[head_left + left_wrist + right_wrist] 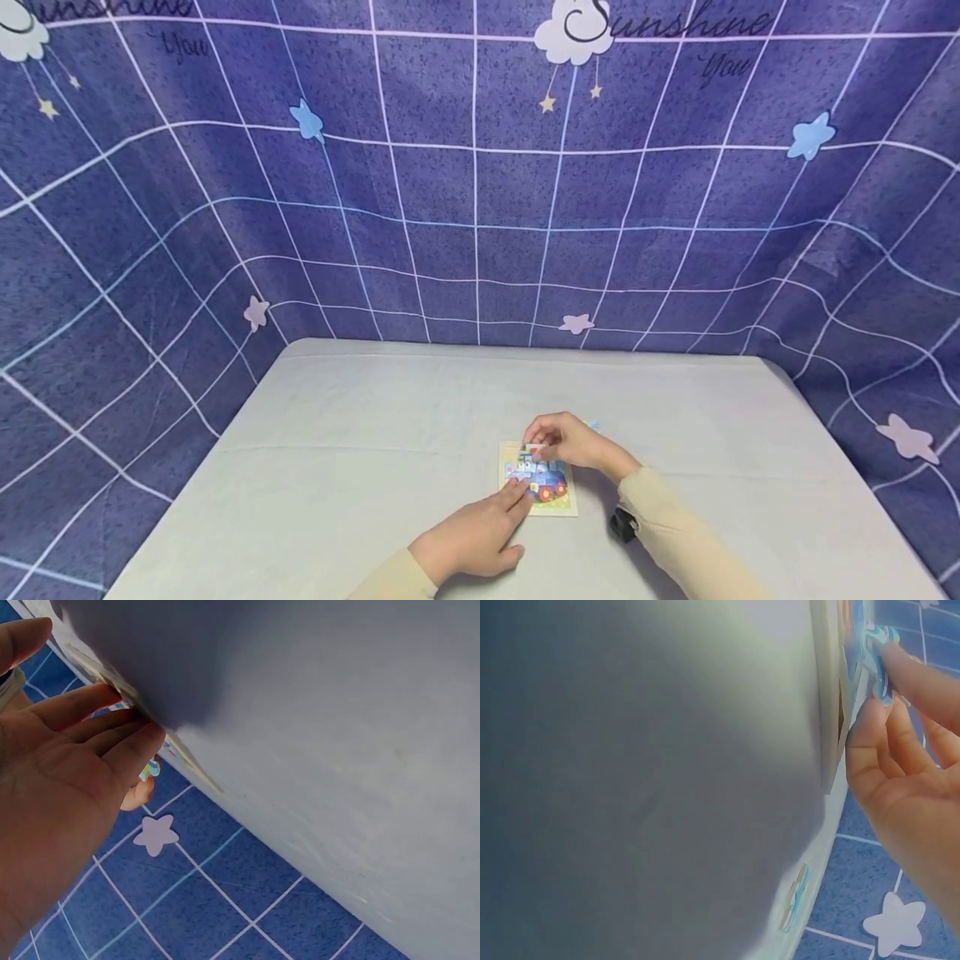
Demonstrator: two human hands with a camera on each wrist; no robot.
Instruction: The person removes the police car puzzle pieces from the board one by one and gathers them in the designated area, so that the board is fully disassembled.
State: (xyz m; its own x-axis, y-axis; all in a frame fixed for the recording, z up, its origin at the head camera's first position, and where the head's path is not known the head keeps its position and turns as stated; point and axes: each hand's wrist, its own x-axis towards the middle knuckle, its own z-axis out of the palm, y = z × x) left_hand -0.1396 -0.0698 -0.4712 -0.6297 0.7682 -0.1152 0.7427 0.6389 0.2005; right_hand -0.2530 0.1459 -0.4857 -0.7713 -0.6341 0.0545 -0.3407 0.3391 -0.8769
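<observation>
A small jigsaw board (564, 511) with a pale rim lies on the table, showing a blue cartoon vehicle with red wheels. My left hand (478, 533) rests its extended fingers on the board's lower left part, thumb spread away. Over the top of the board my right hand (576, 442) pinches a puzzle piece (882, 666) between thumb and fingers. The piece is tilted up from the picture in the right wrist view, and the fingers partly cover it. In the left wrist view the board (196, 769) appears nearly edge-on beside the left fingertips.
Another loose puzzle piece (796, 898) lies on the table just beyond the right hand. A pale cloth covers the table (337, 450). Behind and at both sides hangs a blue curtain (450, 192) with grid lines and stars. A black device (623, 525) sits at the right wrist.
</observation>
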